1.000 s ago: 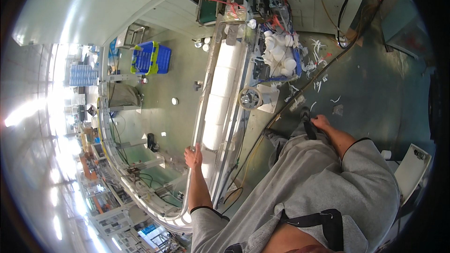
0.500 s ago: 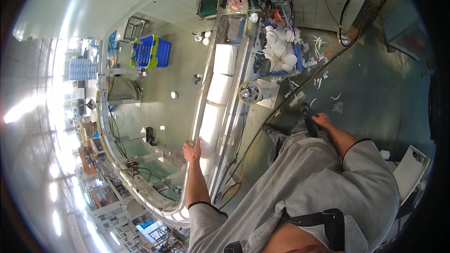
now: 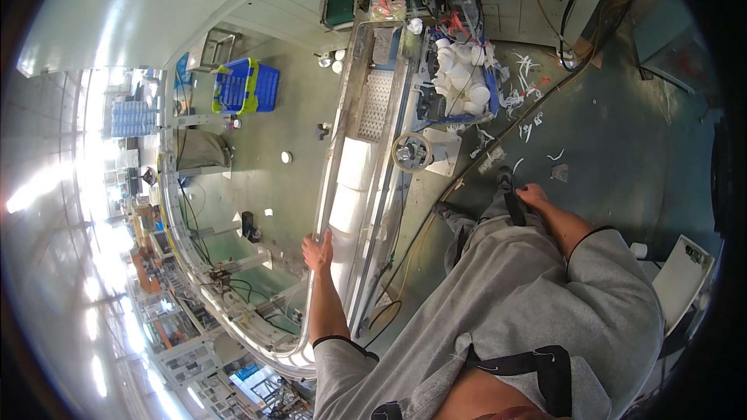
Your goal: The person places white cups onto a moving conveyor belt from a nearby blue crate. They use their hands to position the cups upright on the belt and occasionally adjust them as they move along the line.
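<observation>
My left hand rests with fingers spread on the clear side rail of a long conveyor. White blocks ride along the belt just right of the hand. My right hand lies against my thigh on the grey clothing, beside a dark strap. Whether it grips the strap I cannot make out. My shoe stands on the green floor ahead of it.
A blue bin of white containers stands right of the conveyor's far end. A round white reel is mounted beside the belt. Blue crates sit on the floor at the left. A black hose and white scraps cross the floor.
The view has shifted, so the conveyor and bin sit lower in the picture. My left hand has slid a little further along the rail. The right hand stays on my thigh.
</observation>
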Demonstrator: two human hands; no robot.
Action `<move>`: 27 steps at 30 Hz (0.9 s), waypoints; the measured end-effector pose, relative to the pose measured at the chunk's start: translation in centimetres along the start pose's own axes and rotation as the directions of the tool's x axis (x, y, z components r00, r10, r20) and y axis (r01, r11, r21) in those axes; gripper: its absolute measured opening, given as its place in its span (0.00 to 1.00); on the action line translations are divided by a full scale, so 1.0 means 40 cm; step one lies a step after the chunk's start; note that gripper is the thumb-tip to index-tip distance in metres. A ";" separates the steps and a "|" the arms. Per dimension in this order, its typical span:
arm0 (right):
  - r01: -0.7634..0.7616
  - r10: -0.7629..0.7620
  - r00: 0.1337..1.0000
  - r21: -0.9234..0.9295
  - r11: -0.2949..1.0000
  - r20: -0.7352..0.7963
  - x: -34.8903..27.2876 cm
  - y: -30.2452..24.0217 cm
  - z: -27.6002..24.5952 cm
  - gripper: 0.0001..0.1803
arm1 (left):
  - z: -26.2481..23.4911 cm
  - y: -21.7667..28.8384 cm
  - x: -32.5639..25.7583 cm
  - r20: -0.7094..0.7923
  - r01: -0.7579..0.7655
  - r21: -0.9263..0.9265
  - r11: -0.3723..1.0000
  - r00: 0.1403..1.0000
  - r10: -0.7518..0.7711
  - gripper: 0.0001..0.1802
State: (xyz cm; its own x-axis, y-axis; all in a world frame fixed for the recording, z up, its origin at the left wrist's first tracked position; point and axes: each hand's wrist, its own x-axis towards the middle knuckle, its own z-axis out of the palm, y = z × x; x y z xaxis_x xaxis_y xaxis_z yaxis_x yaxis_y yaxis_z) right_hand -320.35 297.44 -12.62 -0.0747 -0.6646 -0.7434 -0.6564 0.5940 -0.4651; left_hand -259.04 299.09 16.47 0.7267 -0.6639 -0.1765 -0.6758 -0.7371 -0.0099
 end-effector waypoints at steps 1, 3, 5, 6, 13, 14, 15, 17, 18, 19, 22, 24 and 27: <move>0.004 -0.004 1.000 -0.013 1.000 -0.005 -0.004 -0.006 -0.003 0.26 | 0.000 -0.001 0.002 0.001 0.001 0.005 1.000 1.000 -0.001 0.46; 0.013 -0.013 1.000 -0.039 0.999 -0.016 -0.009 -0.017 -0.006 0.26 | 0.000 0.000 0.009 0.003 0.002 0.011 1.000 1.000 -0.002 0.46; 0.006 -0.007 0.999 -0.030 1.000 -0.032 -0.013 -0.023 -0.012 0.26 | 0.002 -0.005 0.002 -0.022 -0.013 -0.014 1.000 1.000 0.012 0.45; -0.003 0.002 0.999 -0.028 1.000 -0.037 -0.020 -0.020 -0.009 0.26 | 0.002 -0.010 -0.006 -0.028 -0.019 -0.024 1.000 0.999 0.018 0.44; 0.024 -0.022 1.000 -0.120 0.993 0.015 0.006 -0.062 0.020 0.25 | 0.015 0.004 0.014 -0.115 -0.027 -0.049 0.998 0.993 0.021 0.41; 0.004 -0.001 1.000 -0.106 0.994 0.028 -0.005 -0.089 0.028 0.25 | 0.013 -0.002 0.007 -0.118 -0.013 -0.037 0.999 0.993 0.009 0.40; -0.007 0.010 0.999 -0.099 0.995 0.032 -0.007 -0.133 0.024 0.25 | 0.017 -0.023 0.003 -0.138 -0.015 -0.057 0.998 0.990 0.007 0.39; 0.013 -0.016 0.999 -0.063 0.998 -0.044 -0.030 -0.179 0.050 0.24 | 0.013 -0.005 0.001 -0.136 -0.003 -0.093 0.996 0.991 -0.009 0.37; 0.037 -0.041 0.996 -0.050 0.998 -0.083 -0.037 -0.209 0.057 0.24 | 0.008 -0.005 -0.001 -0.162 -0.005 -0.104 0.995 0.987 -0.012 0.36; 0.022 -0.022 1.000 0.053 0.998 0.001 -0.037 -0.227 0.060 0.24 | 0.012 -0.006 -0.005 -0.184 -0.007 -0.115 0.993 0.983 -0.014 0.36; 0.118 -0.120 0.987 -0.019 0.993 -0.105 -0.027 -0.275 0.078 0.23 | 0.022 -0.001 0.000 -0.220 -0.004 -0.123 0.992 0.975 -0.023 0.34; 0.191 -0.197 0.967 -0.050 0.980 -0.164 -0.014 -0.299 0.067 0.23 | 0.022 -0.002 0.000 -0.229 -0.013 -0.129 0.991 0.973 -0.017 0.32; 0.039 -0.042 0.999 0.353 0.935 0.000 -0.007 -0.344 0.026 0.19 | 0.018 -0.007 -0.004 -0.235 -0.040 -0.153 0.987 0.972 0.003 0.31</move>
State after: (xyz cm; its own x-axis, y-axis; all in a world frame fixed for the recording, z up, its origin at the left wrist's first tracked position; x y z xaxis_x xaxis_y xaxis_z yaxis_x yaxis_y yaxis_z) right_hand -310.50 289.92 -6.51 -0.0475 -0.6889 -0.7233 -0.3514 0.6893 -0.6335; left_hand -259.06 299.51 15.79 0.7333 -0.6773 0.0597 -0.6775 -0.7204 0.1482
